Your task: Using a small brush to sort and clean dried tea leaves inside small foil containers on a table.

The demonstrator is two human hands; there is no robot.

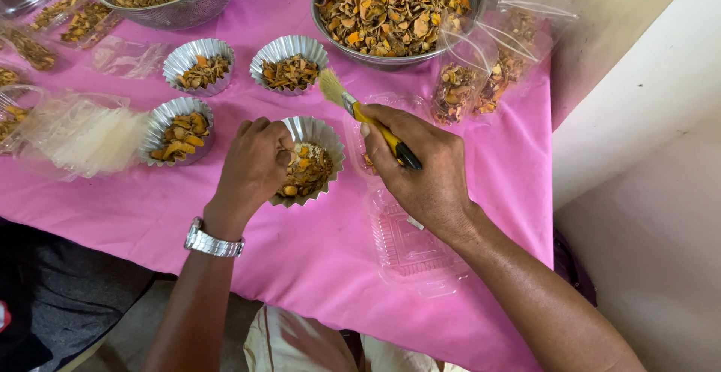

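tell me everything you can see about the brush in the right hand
The brush is a small flat paintbrush with pale splayed bristles, a metal ferrule and a yellow-and-black handle. The right hand grips the handle, bristles pointing up and away, tilted left. It hangs above the pink tablecloth, beside the fluted foil cup.

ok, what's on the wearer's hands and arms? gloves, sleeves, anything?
Both bare: no gloves, no sleeves on either forearm in view. The left hand has a silver metal-link wristwatch on its wrist. The right hand and its wrist show nothing worn, no rings visible.
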